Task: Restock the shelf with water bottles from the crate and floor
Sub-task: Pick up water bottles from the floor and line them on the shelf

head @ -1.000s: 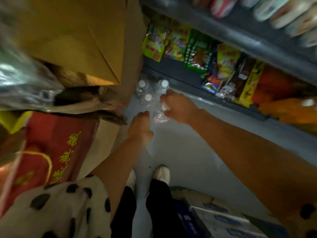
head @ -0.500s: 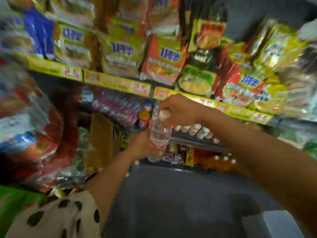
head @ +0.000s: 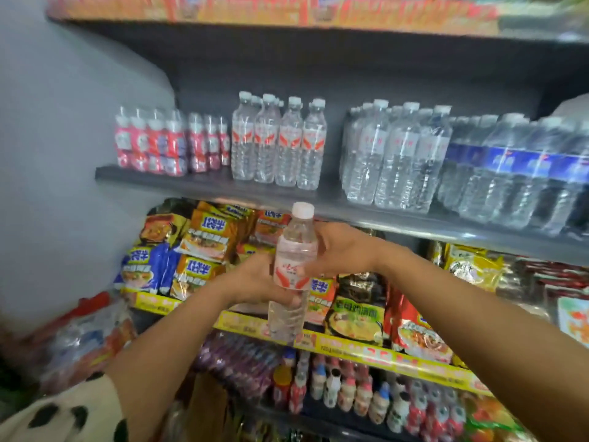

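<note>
A clear water bottle (head: pixel 293 269) with a white cap and a red-and-white label stands upright in mid-air in front of the shelves. My left hand (head: pixel 255 280) grips its lower half from the left. My right hand (head: pixel 338 247) grips its upper half from the right. Just above it runs the dark shelf (head: pixel 204 188), which carries a row of matching red-labelled water bottles (head: pixel 279 141), with bare board to either side of that row.
Small red drink bottles (head: pixel 165 141) stand at the shelf's left, larger water bottles (head: pixel 395 154) and blue-labelled ones (head: pixel 522 167) at its right. Noodle packets (head: pixel 197 247) fill the shelf below, small drink bottles (head: pixel 350 393) the one under that. A grey wall (head: pixel 63 154) is at left.
I have risen from the floor bottles. Both hands have carried the bottle from floor level up to just below the water shelf, and the view has swung upward.
</note>
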A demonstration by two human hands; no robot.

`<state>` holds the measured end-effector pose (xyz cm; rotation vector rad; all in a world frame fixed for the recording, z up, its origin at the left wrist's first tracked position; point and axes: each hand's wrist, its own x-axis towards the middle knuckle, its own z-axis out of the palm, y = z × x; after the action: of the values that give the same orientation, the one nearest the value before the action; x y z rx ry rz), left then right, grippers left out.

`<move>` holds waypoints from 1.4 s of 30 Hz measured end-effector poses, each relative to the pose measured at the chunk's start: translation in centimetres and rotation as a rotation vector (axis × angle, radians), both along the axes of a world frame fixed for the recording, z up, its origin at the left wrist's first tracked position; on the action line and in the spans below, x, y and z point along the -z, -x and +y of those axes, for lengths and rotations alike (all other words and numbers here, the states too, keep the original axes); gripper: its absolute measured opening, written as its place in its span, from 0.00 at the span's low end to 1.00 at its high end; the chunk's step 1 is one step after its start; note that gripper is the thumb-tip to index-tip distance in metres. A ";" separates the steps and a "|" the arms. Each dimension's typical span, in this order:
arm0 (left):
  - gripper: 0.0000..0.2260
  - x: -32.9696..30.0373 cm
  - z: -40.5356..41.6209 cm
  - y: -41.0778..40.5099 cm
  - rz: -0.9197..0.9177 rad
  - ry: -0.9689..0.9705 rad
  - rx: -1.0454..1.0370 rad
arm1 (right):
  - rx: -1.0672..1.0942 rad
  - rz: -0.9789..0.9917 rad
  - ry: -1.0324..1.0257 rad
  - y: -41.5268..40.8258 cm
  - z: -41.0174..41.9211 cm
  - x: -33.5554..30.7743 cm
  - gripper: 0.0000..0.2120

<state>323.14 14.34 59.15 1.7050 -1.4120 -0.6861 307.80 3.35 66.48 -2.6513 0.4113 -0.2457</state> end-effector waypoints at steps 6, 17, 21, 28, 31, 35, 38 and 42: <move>0.19 -6.8 0.4 -3.5 0.011 0.066 -0.064 | 0.014 -0.125 0.013 -4.4 -0.4 -6.5 0.09; 0.13 -18.9 -4.2 -17.0 -0.092 0.247 -0.186 | 0.128 -0.368 0.135 -19.5 -5.3 -17.2 0.14; 0.13 -19.9 -7.8 -22.1 -0.144 0.236 -0.241 | 0.197 -0.379 0.109 -24.9 -8.9 -17.9 0.14; 0.15 -18.3 -12.9 -28.0 -0.126 0.180 -0.222 | 0.202 -0.354 0.025 -29.8 -12.6 -16.2 0.06; 0.19 -17.4 -13.7 -29.1 -0.087 0.145 -0.193 | 0.198 -0.314 0.001 -30.8 -13.6 -15.3 0.06; 0.17 -17.3 -13.9 -29.3 -0.064 0.146 -0.169 | 0.200 -0.282 -0.017 -31.1 -13.9 -15.2 0.09; 0.14 -17.4 -13.9 -29.0 -0.070 0.129 -0.170 | 0.222 -0.210 0.002 -30.9 -13.6 -15.6 0.12; 0.13 -16.9 -13.6 -28.9 -0.037 0.113 -0.145 | 0.229 -0.138 0.013 -30.6 -13.1 -15.6 0.14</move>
<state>352.05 0.72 76.09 1.7189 -1.3113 -0.4884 338.37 -9.71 82.06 -2.5783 0.6689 -0.5007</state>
